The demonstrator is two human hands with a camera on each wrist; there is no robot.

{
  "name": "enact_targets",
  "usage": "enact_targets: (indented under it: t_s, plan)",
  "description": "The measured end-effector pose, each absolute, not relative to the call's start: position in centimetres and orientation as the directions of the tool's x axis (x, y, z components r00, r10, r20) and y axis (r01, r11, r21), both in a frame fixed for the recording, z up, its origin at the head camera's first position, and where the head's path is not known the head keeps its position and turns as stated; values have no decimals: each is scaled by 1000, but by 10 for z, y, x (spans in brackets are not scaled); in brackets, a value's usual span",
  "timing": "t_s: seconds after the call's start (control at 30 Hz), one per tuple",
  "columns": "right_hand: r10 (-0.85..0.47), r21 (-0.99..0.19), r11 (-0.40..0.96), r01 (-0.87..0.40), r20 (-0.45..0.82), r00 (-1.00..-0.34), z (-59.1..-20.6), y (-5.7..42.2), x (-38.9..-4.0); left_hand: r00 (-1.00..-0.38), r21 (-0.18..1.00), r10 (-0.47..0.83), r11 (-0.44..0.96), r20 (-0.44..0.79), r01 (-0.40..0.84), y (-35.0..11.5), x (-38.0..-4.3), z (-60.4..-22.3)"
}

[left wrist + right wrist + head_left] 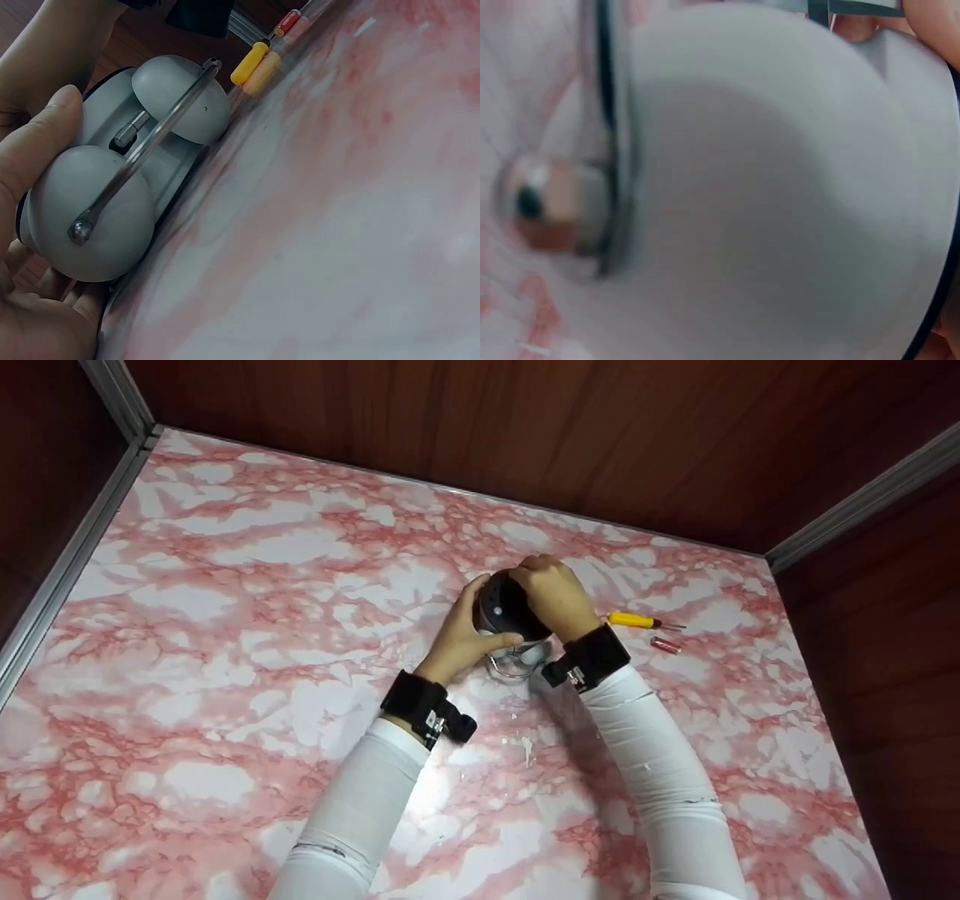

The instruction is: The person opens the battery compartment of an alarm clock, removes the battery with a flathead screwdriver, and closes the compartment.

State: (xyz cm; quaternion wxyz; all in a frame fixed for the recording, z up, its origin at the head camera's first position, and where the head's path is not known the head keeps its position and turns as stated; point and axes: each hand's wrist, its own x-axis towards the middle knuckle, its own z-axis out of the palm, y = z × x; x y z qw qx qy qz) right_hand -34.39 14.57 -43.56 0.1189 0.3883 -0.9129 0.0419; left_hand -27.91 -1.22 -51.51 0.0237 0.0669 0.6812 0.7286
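Observation:
A twin-bell alarm clock (492,601) is held just over the table, its black back turned up. In the left wrist view its pale grey bells (94,214) and the metal handle (157,139) across them show, with a small hammer between. My left hand (466,636) grips the clock's left side, thumb along the near edge. The right hand (556,594) bends over the black back and far edge with curled fingers; its fingertips are hidden. One bell (742,187) fills most of the right wrist view.
Right of the clock lie a yellow-handled screwdriver (631,619) and a small red battery (665,645). The tabletop (300,720) has a pink and white marbled pattern. Dark wooden panels (450,420) stand along the back and sides.

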Motion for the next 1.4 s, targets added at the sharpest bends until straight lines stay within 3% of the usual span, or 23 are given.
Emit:
enact_targets:
  t_s: [0.47, 0.77, 1.4]
  plan:
    - [-745, -44, 648, -760, 170, -645, -429, 149, -354, -988, 993, 144, -111, 63, 47, -12, -278, -514]
    - [-749, -96, 622, -777, 215, -626, -431, 153, -354, -987, 996, 144, -57, 71, 64, -14, -278, -515]
    - [-667, -44, 707, -706, 290, -686, -440, 151, -345, -989, 996, 132, -72, 64, 55, -13, -279, -516]
